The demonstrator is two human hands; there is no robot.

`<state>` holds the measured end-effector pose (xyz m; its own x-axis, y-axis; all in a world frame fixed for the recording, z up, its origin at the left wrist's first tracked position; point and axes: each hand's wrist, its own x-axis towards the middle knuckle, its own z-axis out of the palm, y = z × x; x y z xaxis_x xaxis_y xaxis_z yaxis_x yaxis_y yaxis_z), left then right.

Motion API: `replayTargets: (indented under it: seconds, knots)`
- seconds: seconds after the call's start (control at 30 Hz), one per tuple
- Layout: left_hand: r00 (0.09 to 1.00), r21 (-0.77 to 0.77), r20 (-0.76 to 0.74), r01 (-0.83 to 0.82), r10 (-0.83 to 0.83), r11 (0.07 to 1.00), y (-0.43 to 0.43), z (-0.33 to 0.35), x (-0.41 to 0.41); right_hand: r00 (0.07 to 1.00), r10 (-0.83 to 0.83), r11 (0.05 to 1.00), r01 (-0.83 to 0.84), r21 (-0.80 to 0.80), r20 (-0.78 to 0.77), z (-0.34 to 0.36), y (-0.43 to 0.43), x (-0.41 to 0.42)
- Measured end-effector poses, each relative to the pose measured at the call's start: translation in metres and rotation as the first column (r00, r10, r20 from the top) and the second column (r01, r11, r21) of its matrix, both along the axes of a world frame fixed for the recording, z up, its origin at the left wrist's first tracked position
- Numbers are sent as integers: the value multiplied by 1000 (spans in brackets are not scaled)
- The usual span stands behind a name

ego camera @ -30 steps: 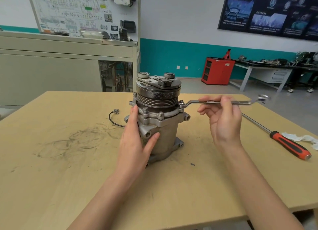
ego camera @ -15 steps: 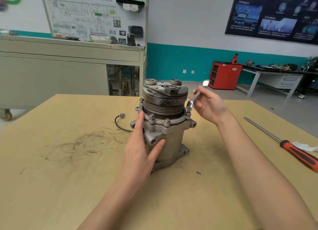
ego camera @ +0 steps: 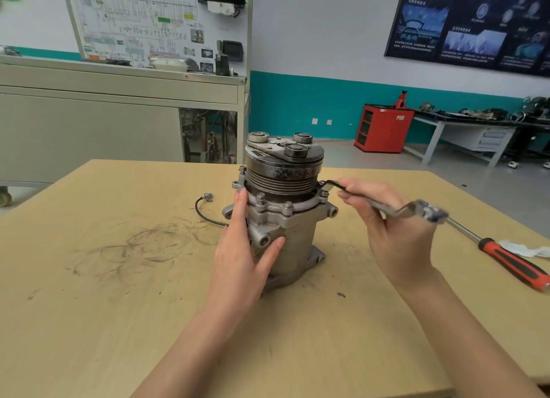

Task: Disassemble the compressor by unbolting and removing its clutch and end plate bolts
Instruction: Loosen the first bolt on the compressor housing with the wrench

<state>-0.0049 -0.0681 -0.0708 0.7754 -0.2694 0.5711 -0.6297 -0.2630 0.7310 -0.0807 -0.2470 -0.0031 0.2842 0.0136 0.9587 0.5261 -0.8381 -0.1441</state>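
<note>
A grey metal compressor (ego camera: 293,234) stands upright in the middle of the wooden table (ego camera: 119,293), its dark clutch pulley (ego camera: 284,167) on top. Several end plate bolts (ego camera: 288,205) ring the flange below the pulley. My left hand (ego camera: 244,257) is pressed against the compressor's left side, fingers straight and thumb across the front. My right hand (ego camera: 393,234) grips a silver offset ring spanner (ego camera: 395,210). The spanner's near end sits on a bolt at the flange's right side (ego camera: 323,186); its far end is blurred.
A red-handled screwdriver (ego camera: 512,260) lies on the table at the right beside a crumpled white cloth (ego camera: 523,250). A black wire with a connector (ego camera: 205,207) trails from the compressor's left. A grey cabinet stands behind the table, with a red cabinet and workbench farther back.
My right hand swung the spanner from pointing right to pointing away, and now has it pointing right and towards me again. My left hand stayed on the compressor.
</note>
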Motion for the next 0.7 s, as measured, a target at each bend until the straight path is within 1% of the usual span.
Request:
replayTargets:
  seconds: [0.13, 0.2, 0.27, 0.3, 0.33, 0.37, 0.4, 0.43, 0.47, 0.5, 0.53, 0.57, 0.6, 0.7]
  knots:
    - [1000, 1, 15, -6, 6, 1000, 0, 0, 0, 990, -136, 977, 140, -164, 34, -9, 2, -5]
    - [1000, -2, 13, -3, 3, 1000, 0, 0, 1, 983, -175, 965, 183, -189, 62, -12, 4, -6]
    - [1000, -3, 10, -1, 1, 1000, 0, -1, 1, 990, -130, 982, 135, -130, 44, -16, 8, -6]
    - [1000, -4, 12, -1, 1, 1000, 0, -1, 1, 997, -70, 996, 71, -48, 19, -18, 9, -4]
    - [1000, -3, 13, -2, 2, 1000, 1, -1, 0, 1000, 23, 995, -22, 92, -4, -18, 10, -2]
    - [1000, -1, 13, -1, 1, 1000, 1, -1, 0, 991, 136, 951, -129, 280, -8, -17, 8, 1]
    - [1000, 1, 11, 0, 0, 1000, 1, -1, 0, 970, 241, 849, -217, 482, 13, -14, 3, 5]
    - [1000, 4, 8, 2, -2, 1000, 1, -1, 0, 943, 329, 702, -275, 656, 43, -11, -5, 9]
    - [1000, 5, 5, 4, -4, 1000, 1, -1, 1, 909, 411, 540, -301, 786, 67, -7, -14, 14]
    - [1000, 4, 4, 6, -6, 1000, 1, 0, 1, 869, 489, 393, -302, 868, 81, -2, -24, 20]
    - [1000, 3, 2, 7, -7, 1000, 0, 0, 0, 826, 557, 283, -284, 916, 84, 2, -33, 27]
    - [1000, 1, 0, 7, -7, 1000, 0, 0, 0, 786, 613, 212, -259, 942, 79, 7, -40, 36]
    - [1000, 0, -1, 7, -7, 1000, 0, 0, 0, 748, 661, 171, -235, 957, 65, 12, -45, 46]
    - [1000, -7, -4, 5, -5, 1000, 0, 0, -1, 616, 788, 122, -182, 976, 16, 25, -51, 76]
